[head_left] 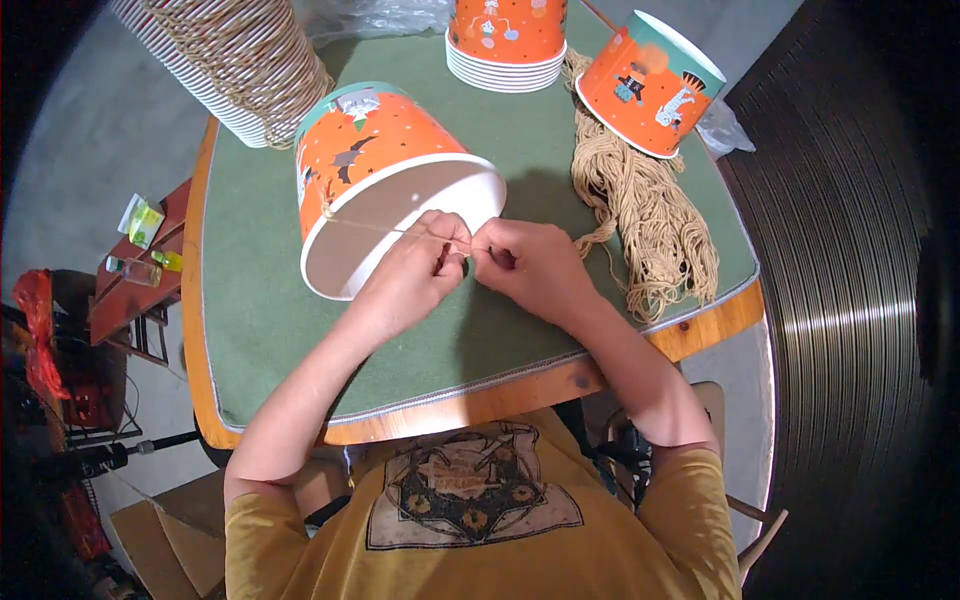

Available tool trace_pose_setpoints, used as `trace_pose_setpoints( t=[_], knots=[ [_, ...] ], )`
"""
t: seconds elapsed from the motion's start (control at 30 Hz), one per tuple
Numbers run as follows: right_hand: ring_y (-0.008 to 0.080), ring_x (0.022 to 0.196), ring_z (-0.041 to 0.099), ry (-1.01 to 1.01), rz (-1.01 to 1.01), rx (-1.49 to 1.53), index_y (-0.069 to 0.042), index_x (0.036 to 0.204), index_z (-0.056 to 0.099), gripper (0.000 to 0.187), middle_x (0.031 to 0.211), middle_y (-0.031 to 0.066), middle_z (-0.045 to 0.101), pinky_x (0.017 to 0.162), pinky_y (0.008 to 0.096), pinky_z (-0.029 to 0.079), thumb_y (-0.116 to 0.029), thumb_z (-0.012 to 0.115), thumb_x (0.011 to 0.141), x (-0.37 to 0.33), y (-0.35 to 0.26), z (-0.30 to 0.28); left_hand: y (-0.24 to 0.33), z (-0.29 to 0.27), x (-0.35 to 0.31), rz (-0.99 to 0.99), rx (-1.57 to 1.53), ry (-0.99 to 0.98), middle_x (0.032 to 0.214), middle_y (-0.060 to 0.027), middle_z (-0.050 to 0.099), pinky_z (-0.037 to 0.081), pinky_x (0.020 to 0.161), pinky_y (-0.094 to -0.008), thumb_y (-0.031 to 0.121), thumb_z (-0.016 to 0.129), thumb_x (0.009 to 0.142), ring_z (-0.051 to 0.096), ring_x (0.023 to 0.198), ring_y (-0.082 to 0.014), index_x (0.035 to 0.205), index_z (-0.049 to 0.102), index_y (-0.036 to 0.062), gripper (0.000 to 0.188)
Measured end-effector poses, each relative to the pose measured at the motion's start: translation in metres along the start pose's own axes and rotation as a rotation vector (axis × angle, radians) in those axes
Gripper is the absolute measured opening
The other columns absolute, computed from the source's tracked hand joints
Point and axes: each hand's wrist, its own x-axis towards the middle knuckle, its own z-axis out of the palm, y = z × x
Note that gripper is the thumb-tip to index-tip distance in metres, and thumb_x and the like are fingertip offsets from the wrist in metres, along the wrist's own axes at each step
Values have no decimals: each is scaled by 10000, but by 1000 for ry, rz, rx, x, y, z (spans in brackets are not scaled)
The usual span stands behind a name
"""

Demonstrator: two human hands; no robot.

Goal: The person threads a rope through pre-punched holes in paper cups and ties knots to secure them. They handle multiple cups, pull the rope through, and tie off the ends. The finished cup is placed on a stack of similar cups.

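Note:
A large orange paper bucket with a teal band and printed figures lies tipped on the table, its white mouth facing me. Tan string comes from a hole near the left of its rim and runs across the opening to my fingers. My left hand is closed, pinching the string in front of the mouth. Beside it, almost touching, my right hand also pinches the string near the rim's right side. The exact finger grip on the string's end is partly hidden.
A bundle of tan strings lies at the right, with another orange bucket resting on its far end. Stacked buckets stand at the back; a tall stack with strings leans at back left. Green cloth covers the wooden table.

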Motion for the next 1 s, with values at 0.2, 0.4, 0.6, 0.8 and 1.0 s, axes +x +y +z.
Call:
trace_pose_setpoints(
  t=[0.2, 0.4, 0.6, 0.8, 1.0],
  knots=[
    [292, 638, 632, -18, 57, 78, -96, 813, 610, 110, 698, 101, 629, 580, 404, 483, -187, 667, 792, 1, -1, 0, 3, 0, -2, 0, 56, 20, 904, -154, 554, 475, 764, -420, 18, 588, 851, 578, 863, -355, 900, 526, -5, 82],
    [286, 670, 627, 43, -76, -70, -123, 904, 612, 122, 700, 92, 615, 583, 396, 482, -190, 665, 818, 1, 1, -4, 1, -4, 1, -96, -114, 1, 807, -64, 525, 446, 681, -323, 47, 598, 886, 512, 724, -185, 887, 549, -1, 69],
    [275, 708, 629, 92, -299, -451, -169, 934, 649, 102, 721, 76, 619, 608, 395, 488, -220, 669, 848, 3, 10, 3, -12, -10, 4, -209, -223, -84, 829, 27, 504, 416, 681, -244, 128, 575, 963, 454, 749, -69, 944, 577, 26, 104],
    [293, 620, 637, 202, -172, -401, -140, 826, 636, 111, 654, 90, 625, 549, 434, 493, -244, 658, 856, 0, -1, 17, -9, -14, 8, -328, -243, -124, 812, 31, 517, 413, 663, -227, 147, 566, 983, 471, 740, -60, 962, 574, 46, 103],
    [271, 596, 626, 246, -84, -256, -157, 878, 665, 123, 649, 96, 614, 539, 392, 477, -266, 708, 840, 2, 0, 29, -10, -14, 9, -393, -298, -108, 780, 17, 520, 416, 641, -242, 93, 550, 958, 485, 711, -77, 933, 564, 38, 61]
  ],
)
